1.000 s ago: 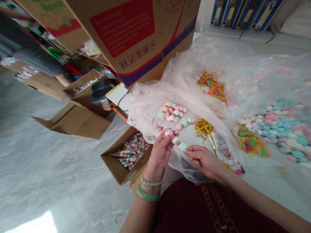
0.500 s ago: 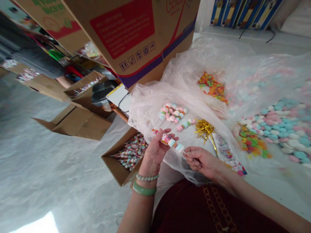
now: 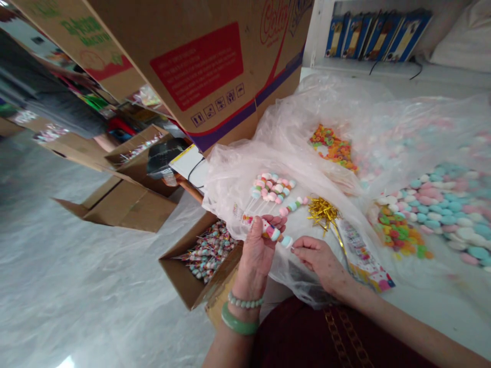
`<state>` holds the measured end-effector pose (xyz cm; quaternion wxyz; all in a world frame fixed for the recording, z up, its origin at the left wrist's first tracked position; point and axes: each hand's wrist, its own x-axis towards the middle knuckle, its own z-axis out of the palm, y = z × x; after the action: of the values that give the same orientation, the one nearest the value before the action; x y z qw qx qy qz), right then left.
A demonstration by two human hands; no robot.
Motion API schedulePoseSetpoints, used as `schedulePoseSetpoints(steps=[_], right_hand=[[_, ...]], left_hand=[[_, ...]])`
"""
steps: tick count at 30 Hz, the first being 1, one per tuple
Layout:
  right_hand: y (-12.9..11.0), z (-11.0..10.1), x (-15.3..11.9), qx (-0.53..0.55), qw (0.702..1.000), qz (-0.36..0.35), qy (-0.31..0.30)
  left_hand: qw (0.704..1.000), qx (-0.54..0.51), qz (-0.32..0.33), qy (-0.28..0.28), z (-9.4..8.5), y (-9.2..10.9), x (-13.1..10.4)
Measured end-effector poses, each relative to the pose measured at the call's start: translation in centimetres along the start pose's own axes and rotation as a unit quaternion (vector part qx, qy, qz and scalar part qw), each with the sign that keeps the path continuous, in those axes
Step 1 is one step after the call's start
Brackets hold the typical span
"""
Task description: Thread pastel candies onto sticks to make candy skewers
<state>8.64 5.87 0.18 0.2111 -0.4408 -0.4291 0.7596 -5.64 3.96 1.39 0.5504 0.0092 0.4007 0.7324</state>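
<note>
"Head view: what does the left hand (image 3: 256,255) have?"

"Its grip is closed around a marshmallow skewer (image 3: 282,239), held tilted above the plastic sheet (image 3: 238,161)."

"And the right hand (image 3: 320,263)?"

"Thumb and fingers pinch the skewer's end near the white marshmallow. Gold twist ties (image 3: 324,212) lie beyond, on the worktop (image 3: 441,306), right of the grouped skewers (image 3: 272,188)."

The tall brown cardboard carton with a red label (image 3: 199,66) walls off the table's far left. Right of it, bunched translucent plastic sheeting (image 3: 238,158) bars a low pass; above the sheeting, the air is open.
</note>
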Motion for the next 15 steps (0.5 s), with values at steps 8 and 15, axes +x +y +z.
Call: schedulePoseSetpoints(steps=[8, 15], right_hand=[[0.27, -0.48, 0.0, 0.219, 0.948, 0.148, -0.179], [0.17, -0.01, -0.36, -0.24, 0.957, -0.163, 0.007]], left_hand=[[0.997, 0.009, -0.08, 0.008, 0.05, -0.29, -0.7], [0.996, 0.037, -0.069, 0.044, 0.53, 0.08, -0.43]])
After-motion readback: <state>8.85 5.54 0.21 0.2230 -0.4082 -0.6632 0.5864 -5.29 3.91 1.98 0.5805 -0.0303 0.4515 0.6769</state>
